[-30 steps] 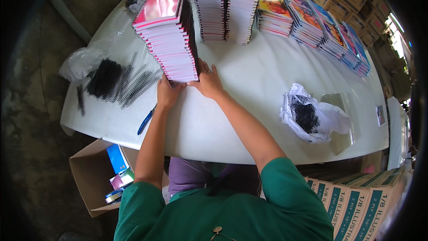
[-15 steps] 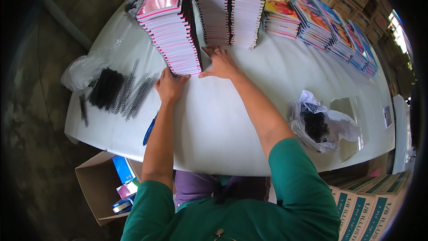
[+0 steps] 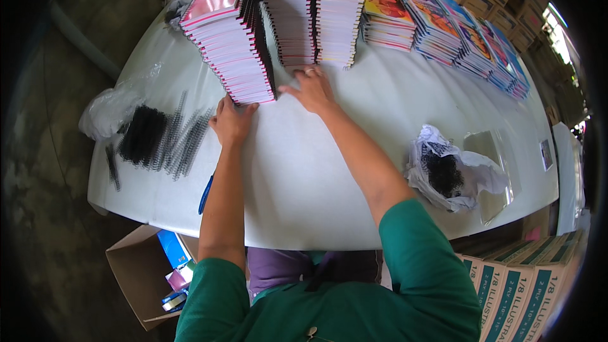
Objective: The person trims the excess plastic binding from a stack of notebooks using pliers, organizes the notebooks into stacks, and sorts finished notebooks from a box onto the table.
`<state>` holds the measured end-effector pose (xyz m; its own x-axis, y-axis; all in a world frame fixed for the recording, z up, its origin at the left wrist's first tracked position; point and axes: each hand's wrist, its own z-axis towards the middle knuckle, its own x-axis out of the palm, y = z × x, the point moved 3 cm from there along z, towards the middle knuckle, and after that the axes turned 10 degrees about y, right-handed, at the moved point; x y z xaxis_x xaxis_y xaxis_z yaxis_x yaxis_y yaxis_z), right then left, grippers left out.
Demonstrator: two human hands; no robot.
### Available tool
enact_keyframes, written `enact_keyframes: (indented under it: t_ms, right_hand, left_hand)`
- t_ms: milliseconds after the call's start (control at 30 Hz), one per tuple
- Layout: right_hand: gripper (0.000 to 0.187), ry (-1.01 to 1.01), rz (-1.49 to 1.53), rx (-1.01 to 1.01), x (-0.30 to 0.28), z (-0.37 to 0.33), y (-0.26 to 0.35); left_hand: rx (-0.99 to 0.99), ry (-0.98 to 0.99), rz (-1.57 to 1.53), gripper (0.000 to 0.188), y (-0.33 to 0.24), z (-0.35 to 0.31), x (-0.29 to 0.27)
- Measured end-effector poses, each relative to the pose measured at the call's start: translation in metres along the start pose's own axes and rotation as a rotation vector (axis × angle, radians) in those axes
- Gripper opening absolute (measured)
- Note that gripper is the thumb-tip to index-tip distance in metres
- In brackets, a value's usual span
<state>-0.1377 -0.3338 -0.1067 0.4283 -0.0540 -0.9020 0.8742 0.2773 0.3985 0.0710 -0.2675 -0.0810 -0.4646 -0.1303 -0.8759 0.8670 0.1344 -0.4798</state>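
A tall stack of spiral-bound notebooks (image 3: 229, 50) with pink-edged covers stands at the far left of the white table, leaning a little. My left hand (image 3: 232, 121) touches the foot of its near side, fingers spread, thumb pointing right. Just right of the same stack, my right hand (image 3: 313, 90) is held with its fingers apart and nothing in it; a ring shows on one finger. Its fingertips are close to the foot of a red-topped notebook stack (image 3: 289, 25). Beside that rises a yellow-topped notebook stack (image 3: 337, 22).
Black spiral coils (image 3: 145, 136) lie at left by a clear plastic bag (image 3: 107, 114). A blue pen (image 3: 206, 195) is beside my left forearm. Shorter notebook piles (image 3: 443, 31) line the back right. White crumpled wrapping (image 3: 484, 174) holds more coils. An open carton (image 3: 130, 272) sits below the table's left edge.
My right hand has come away from the side of the pink-edged stack, leaving a small gap. My left hand stays at its foot. The whole view has shifted slightly.
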Motion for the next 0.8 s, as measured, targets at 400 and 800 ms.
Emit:
enact_keyframes:
  t_ms: [400,800]
  right_hand:
    - [0.031,-0.493,0.173,0.617,-0.022,-0.014,-0.077]
    - [0.013,-0.474,0.280,0.189,-0.019,-0.069,-0.074]
  left_hand:
    - [0.001,0.002,0.004,0.066,0.011,0.004,0.008]
    - [0.011,-0.021,0.063,0.074,0.021,0.015,0.017]
